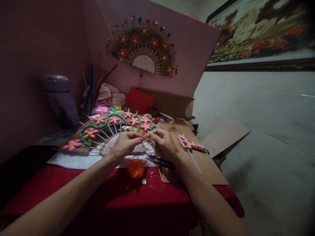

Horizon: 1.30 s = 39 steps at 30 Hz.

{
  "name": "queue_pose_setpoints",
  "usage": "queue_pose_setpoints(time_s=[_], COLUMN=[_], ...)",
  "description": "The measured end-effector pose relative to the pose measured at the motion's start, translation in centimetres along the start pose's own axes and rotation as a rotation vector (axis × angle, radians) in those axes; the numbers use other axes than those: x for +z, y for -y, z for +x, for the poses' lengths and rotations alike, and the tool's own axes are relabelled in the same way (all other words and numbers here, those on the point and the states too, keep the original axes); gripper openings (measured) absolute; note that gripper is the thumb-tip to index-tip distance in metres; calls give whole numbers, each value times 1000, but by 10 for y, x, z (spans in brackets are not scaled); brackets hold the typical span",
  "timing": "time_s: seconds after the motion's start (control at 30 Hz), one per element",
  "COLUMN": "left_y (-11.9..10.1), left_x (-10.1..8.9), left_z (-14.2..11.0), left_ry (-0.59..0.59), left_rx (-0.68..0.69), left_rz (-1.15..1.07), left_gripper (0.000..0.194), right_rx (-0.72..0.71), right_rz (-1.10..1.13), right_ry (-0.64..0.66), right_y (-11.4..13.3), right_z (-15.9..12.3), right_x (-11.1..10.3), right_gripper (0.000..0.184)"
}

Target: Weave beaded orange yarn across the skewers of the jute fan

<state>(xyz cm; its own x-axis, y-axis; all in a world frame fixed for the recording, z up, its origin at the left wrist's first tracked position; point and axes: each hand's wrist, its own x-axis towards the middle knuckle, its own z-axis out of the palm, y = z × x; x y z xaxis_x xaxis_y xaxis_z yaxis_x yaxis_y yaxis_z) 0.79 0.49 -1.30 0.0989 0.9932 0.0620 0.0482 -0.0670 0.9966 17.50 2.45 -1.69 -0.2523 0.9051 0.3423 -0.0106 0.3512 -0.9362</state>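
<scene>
Fingers point(138, 137) of both hands pinch orange yarn point(146, 137).

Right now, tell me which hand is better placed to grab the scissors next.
Probably the right hand: the scissors lie beside its wrist, farther from the left hand. Both hands pinch orange yarn, though.

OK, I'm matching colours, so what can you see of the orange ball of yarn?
The orange ball of yarn is bright, roundish and wound, with soft-looking strands. It sits by the edge of the white sheet, over the red cloth. A thin strand rises from its top toward the left hand and right hand, whose fingertips pinch orange yarn. Neither hand touches the ball.
</scene>
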Motion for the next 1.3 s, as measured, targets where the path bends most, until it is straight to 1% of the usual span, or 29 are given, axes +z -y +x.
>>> queue_pose_setpoints(time_s=[0.2,0.33,0.5,0.63,0.7,0.77,0.9,1.0,1.1,1.13,1.2,1.3], left_y=[-3,-4,-4,-3,-3,-4,-4,-4,-5,-5,-5,-3], left_x=[3,4,5,5,4,4,2,1,1,1,1,1], left_z=[-2,-3,-2,-1,-1,-1,-1,-1,-1,-1,-1,-1], left_ry=[-34,-48,-54,-54,-54,-53,-18,11,15,16,21,20], left_rx=[35,19,1,10,4,-2,-31,-50,-45,-44,-47,-43], left_rz=[-35,-47,-21,7,5,-17,-91,-150,-178,-179,-171,-148], left_gripper=[17,13,12,14,16,18,21,22,23,23,24,24], right_rx=[-58,-67,-121,-154,-126,-68,10,25,15,3,-35,-115], right_rz=[-83,-131,-195,-218,-174,-98,20,35,21,7,-40,-108], right_ry=[14,26,26,19,0,-12,-20,-102,-174,-171,-123,17], right_y=[-9,-13,-12,-8,-6,-4,-1,0,2,3,4,3], right_z=[3,4,4,3,2,2,3,4,3,2,0,-1], right_x=[-1,-3,-3,-2,-2,-2,-6,-9,-10,-10,-9,-5], right_gripper=[27,25,22,23,26,32,45,53,56,56,55,48])
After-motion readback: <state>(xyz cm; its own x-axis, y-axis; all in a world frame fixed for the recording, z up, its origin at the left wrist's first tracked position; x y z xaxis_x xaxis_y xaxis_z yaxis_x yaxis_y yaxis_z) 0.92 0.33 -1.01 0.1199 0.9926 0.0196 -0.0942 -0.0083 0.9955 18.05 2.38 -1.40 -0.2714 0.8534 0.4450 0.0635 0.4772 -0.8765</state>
